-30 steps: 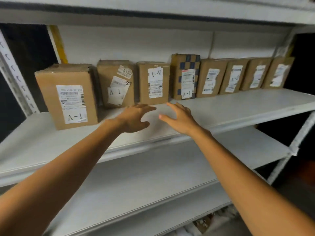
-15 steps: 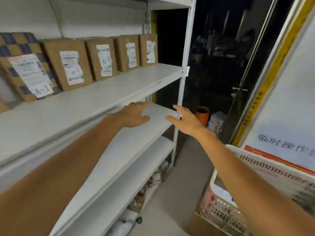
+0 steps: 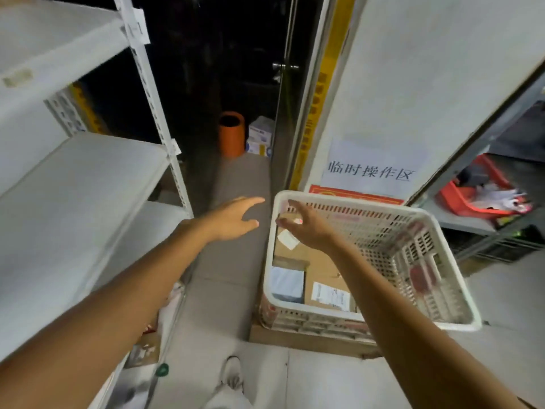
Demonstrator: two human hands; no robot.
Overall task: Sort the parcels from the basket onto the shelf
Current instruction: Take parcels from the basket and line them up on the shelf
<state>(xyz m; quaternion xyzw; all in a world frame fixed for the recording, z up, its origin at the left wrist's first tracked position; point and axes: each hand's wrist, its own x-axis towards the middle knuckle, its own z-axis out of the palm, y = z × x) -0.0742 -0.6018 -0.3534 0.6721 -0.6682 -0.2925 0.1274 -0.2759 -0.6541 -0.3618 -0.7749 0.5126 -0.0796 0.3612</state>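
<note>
Both empty — right hand (image 3: 306,228) (spread) above basket (image 3: 354,203).

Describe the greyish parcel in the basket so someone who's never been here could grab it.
Right of the white shelf stands a white slotted basket. In its near left corner, against the wall, lies the greyish parcel, beside brown cardboard boxes. It is the only parcel in view there that isn't brown.

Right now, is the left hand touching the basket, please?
Apart: the head view shows bare floor between the left hand and the rim of the basket.
</note>
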